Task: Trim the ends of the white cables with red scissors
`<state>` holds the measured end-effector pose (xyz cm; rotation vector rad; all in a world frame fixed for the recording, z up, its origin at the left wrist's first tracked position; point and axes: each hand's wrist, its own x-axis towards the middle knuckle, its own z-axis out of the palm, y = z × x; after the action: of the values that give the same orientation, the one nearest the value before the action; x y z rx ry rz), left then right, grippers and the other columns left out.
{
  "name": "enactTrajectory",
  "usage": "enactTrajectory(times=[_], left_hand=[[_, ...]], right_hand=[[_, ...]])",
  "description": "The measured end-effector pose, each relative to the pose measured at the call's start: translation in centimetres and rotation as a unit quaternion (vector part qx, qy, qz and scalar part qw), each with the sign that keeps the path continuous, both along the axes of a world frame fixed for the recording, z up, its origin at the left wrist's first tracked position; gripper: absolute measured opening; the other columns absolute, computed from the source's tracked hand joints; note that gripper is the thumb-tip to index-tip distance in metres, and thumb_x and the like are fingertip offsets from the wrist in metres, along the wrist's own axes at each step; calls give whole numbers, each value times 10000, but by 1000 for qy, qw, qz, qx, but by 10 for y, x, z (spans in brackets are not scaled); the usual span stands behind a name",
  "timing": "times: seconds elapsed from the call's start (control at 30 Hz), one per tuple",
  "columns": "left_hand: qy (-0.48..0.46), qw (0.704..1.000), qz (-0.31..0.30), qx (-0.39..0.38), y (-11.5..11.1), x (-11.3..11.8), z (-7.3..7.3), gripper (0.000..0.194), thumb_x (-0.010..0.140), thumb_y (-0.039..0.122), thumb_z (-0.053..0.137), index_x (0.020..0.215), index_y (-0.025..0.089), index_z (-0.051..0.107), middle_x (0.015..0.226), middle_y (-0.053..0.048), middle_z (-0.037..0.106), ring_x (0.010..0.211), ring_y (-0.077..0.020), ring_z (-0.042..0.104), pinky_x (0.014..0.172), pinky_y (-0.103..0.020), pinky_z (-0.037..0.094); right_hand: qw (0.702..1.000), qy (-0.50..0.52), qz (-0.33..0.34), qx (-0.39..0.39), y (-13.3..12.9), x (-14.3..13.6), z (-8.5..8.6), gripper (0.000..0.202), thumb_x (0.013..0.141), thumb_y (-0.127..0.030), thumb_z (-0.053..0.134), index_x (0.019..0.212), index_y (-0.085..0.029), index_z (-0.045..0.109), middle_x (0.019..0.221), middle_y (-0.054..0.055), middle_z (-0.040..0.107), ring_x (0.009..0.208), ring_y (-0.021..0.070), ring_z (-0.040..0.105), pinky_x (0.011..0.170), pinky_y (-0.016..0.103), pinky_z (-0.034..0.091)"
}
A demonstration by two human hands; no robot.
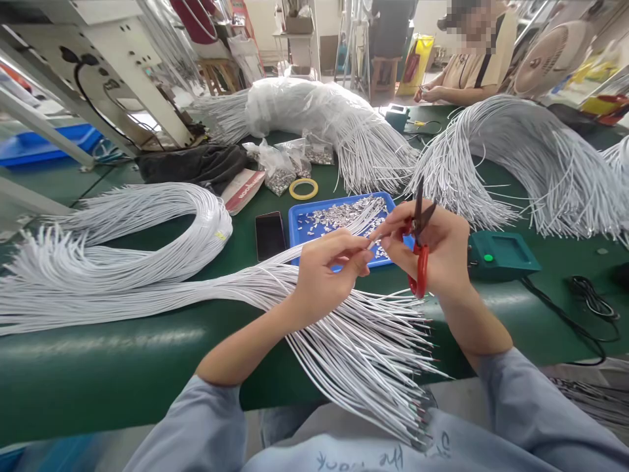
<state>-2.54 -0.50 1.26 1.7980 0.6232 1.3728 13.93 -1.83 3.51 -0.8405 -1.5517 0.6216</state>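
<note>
My left hand (327, 272) is closed in a pinch on the end of a white wire, over the front of a blue tray (293, 231). My right hand (446, 252) carries red-handled scissors (420, 275), blades pointing up and away from me. Its thumb and forefinger also meet at the wire's tip; whatever small part they pinch there is hidden. Small metal terminals (327, 217) lie scattered in the tray, with several white wires resting among them. Below both hands, a loose bundle of white wires (363, 341) fans toward my lap.
A phone (270, 237) lies left of the tray, a tape roll (303, 189) behind it. Coiled wire bundles (196, 229) flank the left, back and right. A green device (506, 254) with a cable sits at right. Across the table, another person (472, 65) works.
</note>
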Motion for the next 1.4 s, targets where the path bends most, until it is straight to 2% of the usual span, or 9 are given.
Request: enactTrajectory(times=[0.07,0.2,0.37,0.47,0.6,0.8,1.0,1.23,1.4], left_hand=[[-8,1000,-1,16,1,-2,1,117,838,136,654,915,203,711,739,21,629,562,-54,637,506,-148,545],[-18,999,14,47,7,-6,2,180,856,115,629,946,228,736,712,25,598,529,-32,583,477,-134,501],[-16,993,54,101,11,-10,6,190,862,109,618,933,229,748,719,16,602,518,-22,548,445,-110,463],[-12,992,65,111,12,-11,9,184,844,93,635,902,221,752,717,16,614,528,-27,554,440,-106,463],[-2,990,72,124,13,-12,10,175,843,90,635,900,211,748,716,10,626,534,-33,559,454,-118,469],[31,985,85,149,12,-10,6,156,849,106,633,912,202,739,732,0,646,572,-49,564,490,-148,476],[36,985,88,145,10,-9,4,140,857,128,627,909,199,736,751,-8,659,604,-63,572,525,-172,489],[33,986,77,145,10,-9,4,143,850,103,624,905,183,729,754,-11,653,604,-63,568,525,-171,490],[41,984,84,149,9,-8,5,137,851,98,615,888,175,723,726,-10,636,616,-70,563,518,-171,480]], right_hand=[[1000,-19,3,-8,5,4,1,221,766,-95,663,934,-235,628,830,-19,717,747,131,680,615,261,518],[993,-114,-30,1,14,11,2,259,750,-157,700,996,-222,649,876,6,728,791,154,680,602,270,495],[982,-177,-51,35,16,12,-1,257,761,-225,696,1014,-202,661,862,15,731,693,133,649,567,262,473],[968,-233,-61,66,15,12,0,291,732,-217,707,1019,-192,668,914,29,745,752,155,671,628,279,502],[954,-287,-58,68,14,12,1,325,724,-218,699,1047,-192,678,940,42,749,806,185,682,684,310,523],[951,-295,-41,84,12,11,-2,330,729,-190,671,1059,-205,685,865,21,746,761,166,665,665,288,510],[948,-309,-32,74,12,12,-1,341,740,-221,674,1079,-186,684,875,37,744,783,173,659,677,292,510],[950,-305,-13,62,12,11,0,343,723,-183,669,1062,-228,686,866,8,742,749,153,643,691,281,494],[955,-289,-16,61,11,9,-2,346,691,-151,673,1026,-231,713,796,-12,724,661,118,593,612,247,455]])
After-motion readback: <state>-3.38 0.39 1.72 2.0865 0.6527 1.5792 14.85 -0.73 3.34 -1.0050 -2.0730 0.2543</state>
